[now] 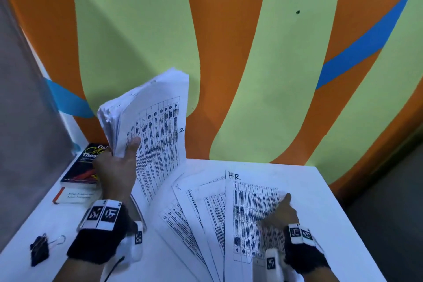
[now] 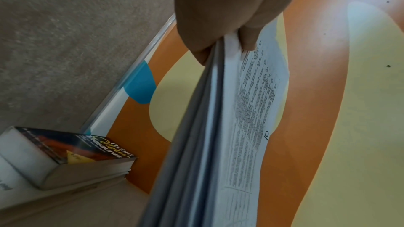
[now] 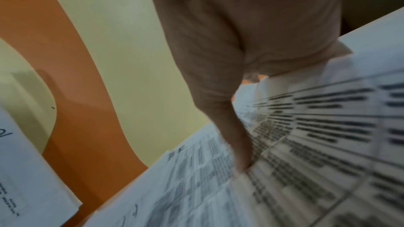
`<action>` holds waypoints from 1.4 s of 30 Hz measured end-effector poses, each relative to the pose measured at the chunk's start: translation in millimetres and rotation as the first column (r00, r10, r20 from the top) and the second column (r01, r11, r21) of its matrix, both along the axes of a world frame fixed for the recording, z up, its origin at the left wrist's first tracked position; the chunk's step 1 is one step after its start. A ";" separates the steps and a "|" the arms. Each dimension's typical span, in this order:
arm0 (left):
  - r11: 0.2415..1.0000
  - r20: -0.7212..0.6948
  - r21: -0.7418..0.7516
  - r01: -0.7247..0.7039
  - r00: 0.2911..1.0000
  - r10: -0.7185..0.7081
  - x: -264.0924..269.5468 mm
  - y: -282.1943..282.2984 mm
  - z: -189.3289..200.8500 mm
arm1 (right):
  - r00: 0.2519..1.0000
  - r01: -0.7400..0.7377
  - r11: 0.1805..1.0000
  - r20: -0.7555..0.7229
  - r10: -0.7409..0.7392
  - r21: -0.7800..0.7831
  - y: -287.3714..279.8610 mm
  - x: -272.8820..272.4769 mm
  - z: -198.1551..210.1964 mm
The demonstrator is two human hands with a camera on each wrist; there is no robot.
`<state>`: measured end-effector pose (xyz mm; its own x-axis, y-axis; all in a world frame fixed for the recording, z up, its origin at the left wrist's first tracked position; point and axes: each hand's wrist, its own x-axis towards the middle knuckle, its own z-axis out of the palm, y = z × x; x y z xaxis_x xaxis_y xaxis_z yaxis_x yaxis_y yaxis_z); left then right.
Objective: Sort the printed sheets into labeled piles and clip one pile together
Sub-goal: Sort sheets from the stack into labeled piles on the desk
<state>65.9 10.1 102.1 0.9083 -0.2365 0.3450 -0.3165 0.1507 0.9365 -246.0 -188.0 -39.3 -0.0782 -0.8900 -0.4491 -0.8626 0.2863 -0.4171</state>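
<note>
My left hand (image 1: 119, 162) grips a thick stack of printed sheets (image 1: 151, 121) held upright above the table's left half; in the left wrist view the thumb and fingers (image 2: 218, 28) pinch the stack's edge (image 2: 207, 127). A sheet marked "H.R" (image 1: 247, 208) lies on the table on top of several fanned sheets (image 1: 194, 213). My right hand (image 1: 281, 210) rests on that sheet with its index finger stretched out flat; in the right wrist view the fingertip (image 3: 240, 165) presses the printed table (image 3: 317, 135). Black binder clips (image 1: 41, 249) lie at the table's near left.
A dark Oxford thesaurus (image 1: 82, 165) lies on another book (image 1: 75, 197) at the table's back left. The white table (image 1: 327, 192) stands against an orange and green wall (image 1: 229, 52). A grey wall (image 1: 23, 98) closes the left side.
</note>
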 end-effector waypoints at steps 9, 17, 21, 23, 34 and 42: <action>0.997 -0.010 -0.008 -0.073 0.997 0.073 18.0 9.5 4.6 | 0.913 -0.271 0.920 0.227 0.339 -0.283 -11.5 -26.2 78.7; 0.996 -0.016 -0.009 -0.085 0.996 0.085 19.2 15.1 11.5 | 0.890 -0.424 0.905 -0.175 0.422 0.030 30.7 6.6 21.0; 0.995 0.000 0.010 -0.101 0.995 0.101 19.2 16.9 10.3 | 0.933 -0.357 0.933 -0.074 0.353 -0.041 41.8 10.8 8.5; 0.995 0.006 0.009 -0.102 0.995 0.102 17.9 16.3 10.1 | 0.950 -0.312 0.947 -0.013 0.312 -0.081 40.2 8.9 6.9; 0.997 0.027 -0.004 -0.078 0.997 0.078 23.1 20.1 8.9 | 0.918 -0.294 0.873 0.140 0.371 -0.389 2.6 -3.8 67.2; 0.991 -0.006 -0.027 -0.134 0.991 0.134 35.5 35.9 10.7 | 0.899 -0.401 0.898 0.112 0.424 -0.180 -3.2 36.4 33.4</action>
<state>101.4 45.9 112.7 0.9325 -0.1035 0.3459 -0.3317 0.1330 0.9340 -209.6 -191.1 -5.9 0.3659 -0.8851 -0.2874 -0.8165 -0.1572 -0.5555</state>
